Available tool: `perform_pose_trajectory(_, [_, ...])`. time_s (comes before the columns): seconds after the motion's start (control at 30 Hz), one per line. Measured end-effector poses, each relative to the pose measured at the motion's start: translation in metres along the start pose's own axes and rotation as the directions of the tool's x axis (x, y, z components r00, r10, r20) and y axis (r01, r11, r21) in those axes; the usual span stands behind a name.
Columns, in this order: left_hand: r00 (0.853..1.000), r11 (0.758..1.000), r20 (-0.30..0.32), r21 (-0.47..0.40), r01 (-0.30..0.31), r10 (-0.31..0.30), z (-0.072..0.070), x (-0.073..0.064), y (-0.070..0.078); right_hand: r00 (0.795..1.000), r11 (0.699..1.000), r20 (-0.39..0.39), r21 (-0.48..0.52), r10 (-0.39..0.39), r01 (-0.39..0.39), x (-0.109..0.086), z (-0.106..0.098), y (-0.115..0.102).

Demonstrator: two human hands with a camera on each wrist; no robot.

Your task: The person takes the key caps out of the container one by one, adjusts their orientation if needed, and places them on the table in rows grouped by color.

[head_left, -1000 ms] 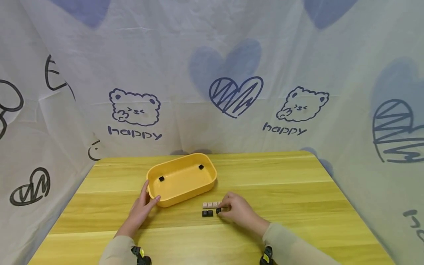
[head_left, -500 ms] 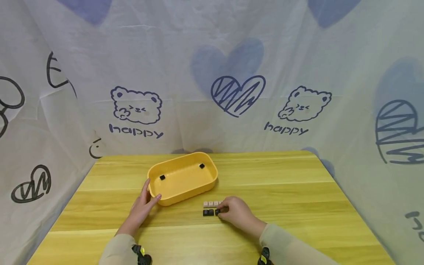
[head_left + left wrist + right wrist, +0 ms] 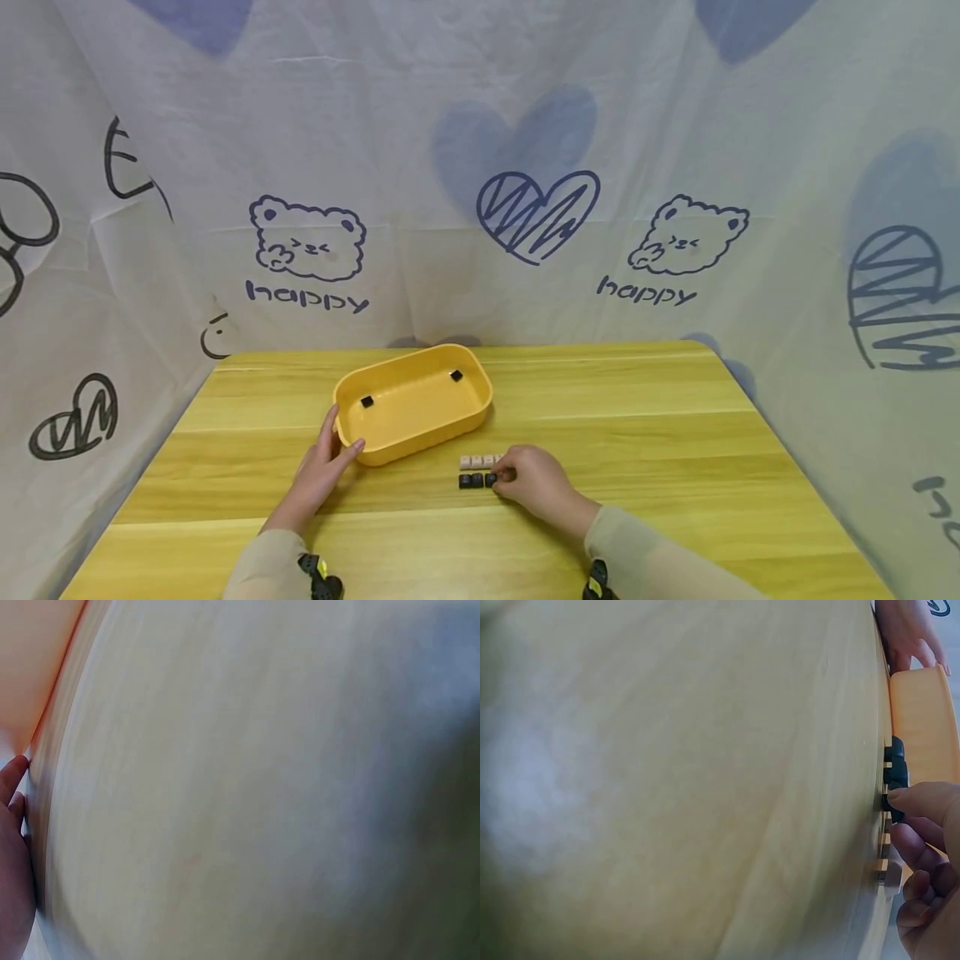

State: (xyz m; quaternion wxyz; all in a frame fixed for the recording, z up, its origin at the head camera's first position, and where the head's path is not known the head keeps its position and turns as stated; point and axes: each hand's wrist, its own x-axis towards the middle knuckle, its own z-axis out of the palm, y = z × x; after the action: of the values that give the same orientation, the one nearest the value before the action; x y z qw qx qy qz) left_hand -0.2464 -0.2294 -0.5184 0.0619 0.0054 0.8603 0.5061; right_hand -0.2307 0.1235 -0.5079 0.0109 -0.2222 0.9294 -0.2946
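My right hand (image 3: 538, 486) pinches a black keycap (image 3: 491, 480) between thumb and fingertips, at the right end of a short row. Two other black keycaps (image 3: 471, 481) sit to its left. Just behind lies a row of pale pink keycaps (image 3: 476, 462), its right end hidden by the hand. My left hand (image 3: 318, 473) holds the left end of a yellow plastic box (image 3: 427, 443), thumb at the near rim and fingers along the outer side. In the right wrist view, the black row (image 3: 895, 769) runs up to the thumb of my right hand (image 3: 934, 840).
Inside the box lie two black pieces, one on the left (image 3: 367, 402) and one at the far right (image 3: 457, 376). The wood-grain table (image 3: 637, 433) reaches back to a white printed cloth (image 3: 420, 275).
The right hand has slid the pinched black keycap left, narrowing its gap to the other two black ones. The left hand and the box have stayed in place.
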Motion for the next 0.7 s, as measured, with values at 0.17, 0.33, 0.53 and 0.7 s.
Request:
perform_pose_trajectory(0.17, [1.0, 1.0, 0.002, 0.004, -0.001, 0.001, -0.0003, -0.0001, -0.0001, 1.0, 1.0, -0.004, -0.015, 0.003, -0.003, 0.0017, 0.0009, -0.0005])
perform_pose_trajectory(0.33, [1.0, 1.0, -0.001, 0.025, 0.004, -0.004, 0.0003, 0.0012, -0.0009, 1.0, 1.0, -0.003, -0.019, -0.006, 0.006, 0.0036, 0.0024, 0.0005])
perform_pose_trajectory(0.53, [1.0, 1.0, -0.005, 0.03, 0.004, -0.004, 0.0004, 0.0011, -0.0005, 1.0, 1.0, 0.006, -0.017, -0.005, 0.005, 0.0043, 0.0007, -0.0018])
perform_pose_trajectory(0.7, [1.0, 1.0, -0.009, 0.027, -0.003, 0.003, 0.0005, 0.0, -0.001, 0.999, 0.999, 0.023, 0.033, 0.027, -0.028, 0.0061, -0.0058, -0.0081])
